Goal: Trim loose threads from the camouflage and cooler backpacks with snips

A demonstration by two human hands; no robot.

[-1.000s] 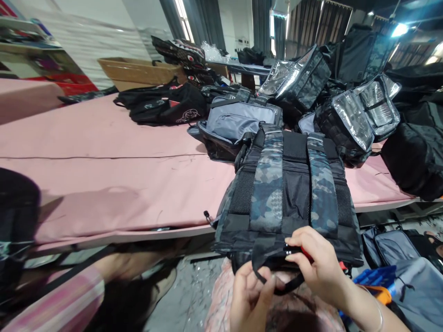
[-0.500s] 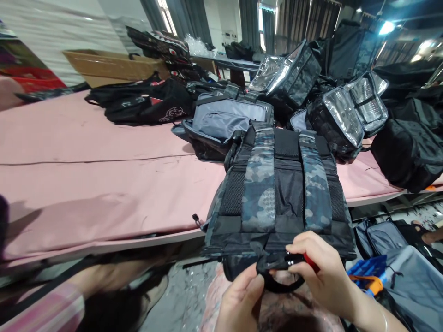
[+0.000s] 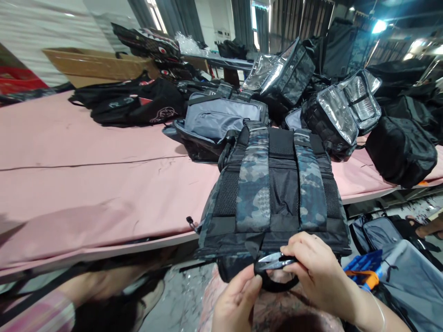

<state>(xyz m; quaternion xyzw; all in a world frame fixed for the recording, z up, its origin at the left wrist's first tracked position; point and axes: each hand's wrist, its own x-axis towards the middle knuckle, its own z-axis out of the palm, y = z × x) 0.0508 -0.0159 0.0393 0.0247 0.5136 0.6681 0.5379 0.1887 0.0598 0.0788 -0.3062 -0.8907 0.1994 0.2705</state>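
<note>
A camouflage backpack (image 3: 252, 198) lies back side up at the table's edge, shoulder straps on top. My left hand (image 3: 237, 295) pinches its black webbing strap (image 3: 277, 283) between thumb and fingers, below the bottom edge. In my right hand (image 3: 311, 267) is a pair of thread snips (image 3: 272, 261), metal blades pointing left at the strap beside my left fingertips. The handles are mostly hidden in my palm. Whether the blades touch the webbing I cannot tell.
Beyond the backpack, on the pink table (image 3: 86, 193), lie an open grey-lined bag (image 3: 221, 117), silver-lined cooler bags (image 3: 337, 113) and a black bag (image 3: 134, 103). A blue and orange object (image 3: 367, 272) is low on the right. A person's leg (image 3: 93, 279) shows at lower left.
The snips' shiny blades now show clearly over the strap; before, the right hand held them with red handle visible and blades hardly seen. The view has shifted slightly right.
</note>
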